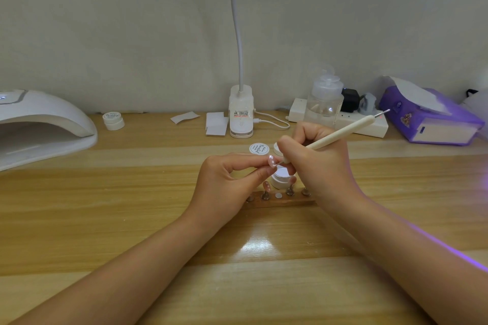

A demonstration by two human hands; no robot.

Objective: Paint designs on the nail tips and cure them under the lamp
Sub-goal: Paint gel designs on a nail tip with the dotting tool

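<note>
- Pinching a pink nail tip [271, 161] with white dots, the left hand [227, 179] is holding it up over the desk [105, 219].
- The right hand [317, 163] is grasping a cream dotting pen [343, 132], its lower end touching that tip.
- An open gel pot [281, 177] is sitting just behind both grips.
- A wooden nail stand [280, 199] is lying just below them.
- The curing lamp [39, 124] is resting far to the left.

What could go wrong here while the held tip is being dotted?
The left hand pinches the nail tip by its edge, so the dotting tool in the right hand could smear wet dots. The open gel pot sits under both hands; a slip might knock it onto the wooden holder.
</note>
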